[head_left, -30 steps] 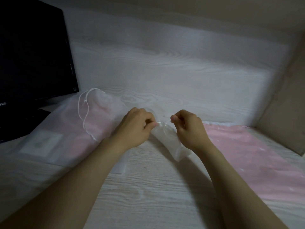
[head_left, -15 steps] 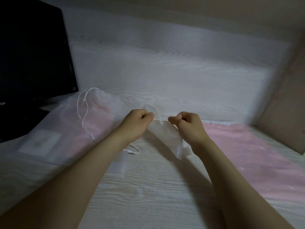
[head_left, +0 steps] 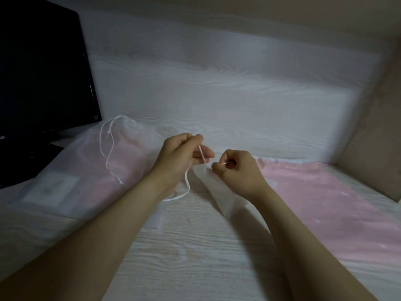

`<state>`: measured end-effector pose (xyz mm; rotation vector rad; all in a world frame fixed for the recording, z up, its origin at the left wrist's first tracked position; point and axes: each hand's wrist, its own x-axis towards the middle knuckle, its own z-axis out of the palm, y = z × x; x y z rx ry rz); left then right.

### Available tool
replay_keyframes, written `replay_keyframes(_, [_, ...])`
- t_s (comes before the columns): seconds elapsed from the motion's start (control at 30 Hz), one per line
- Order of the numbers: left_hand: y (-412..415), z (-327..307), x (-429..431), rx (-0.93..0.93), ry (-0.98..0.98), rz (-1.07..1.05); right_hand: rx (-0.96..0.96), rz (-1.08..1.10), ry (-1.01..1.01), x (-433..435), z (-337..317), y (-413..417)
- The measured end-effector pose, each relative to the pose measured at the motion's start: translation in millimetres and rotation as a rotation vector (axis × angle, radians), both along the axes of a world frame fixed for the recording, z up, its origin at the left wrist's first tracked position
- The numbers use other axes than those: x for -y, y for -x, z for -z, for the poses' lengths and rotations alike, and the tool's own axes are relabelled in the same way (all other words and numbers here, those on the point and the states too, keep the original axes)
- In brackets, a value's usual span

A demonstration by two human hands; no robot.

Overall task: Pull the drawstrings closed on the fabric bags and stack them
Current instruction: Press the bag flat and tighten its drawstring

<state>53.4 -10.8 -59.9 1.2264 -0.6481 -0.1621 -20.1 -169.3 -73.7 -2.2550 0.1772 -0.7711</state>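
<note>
A small white sheer fabric bag (head_left: 221, 192) lies bunched on the pale wooden desk between my hands. My left hand (head_left: 180, 155) pinches its white drawstring (head_left: 186, 183), which loops down below the wrist. My right hand (head_left: 235, 168) is curled and pinches the other end of the cord at the bag's gathered mouth. A larger sheer bag (head_left: 86, 168) with pink contents and its own loose white cord lies flat to the left.
A black monitor (head_left: 43, 72) stands at the back left on its dark base. A pink cloth (head_left: 325, 203) covers the desk on the right. A wood-grain back panel (head_left: 217, 83) and a beige side wall (head_left: 379, 127) close the space.
My left hand has risen and drawn the cord out to the left, so a longer loop hangs below it. The bag's mouth has gathered tighter at my right hand.
</note>
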Motion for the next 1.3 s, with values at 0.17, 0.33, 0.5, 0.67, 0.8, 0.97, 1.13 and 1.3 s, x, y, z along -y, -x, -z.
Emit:
replay_keyframes(0.17, [2, 1, 1, -0.015, -0.064, 0.070, 0.006, -0.087, 0.100, -2, 3, 2])
replay_keyframes(0.33, [-7, 11, 0, 0.133, -0.359, 0.007, 0.020, -0.085, 0.126, -7, 1, 3])
replay_keyframes(0.5, [-10, 19, 2, 0.230, -0.553, 0.033, 0.084, -0.127, -0.006, -4, -3, 4])
replay_keyframes(0.67, [-5, 17, -2, 0.238, -0.523, 0.077, 0.127, -0.160, -0.040, -1, -5, 5])
replay_keyframes(0.8, [-2, 13, -4, 0.230, -0.512, 0.104, 0.138, -0.176, -0.003, -2, -5, 7])
replay_keyframes(0.97, [-3, 14, -5, 0.179, -0.514, 0.142, 0.147, -0.120, 0.136, -3, -4, 5])
replay_keyframes(1.13, [-2, 12, -2, 0.172, -0.482, 0.141, 0.101, -0.096, 0.025, -1, -4, 5])
replay_keyframes(1.3, [-3, 17, -6, 0.117, -0.422, 0.152, 0.076, -0.024, 0.063, -3, -2, 2])
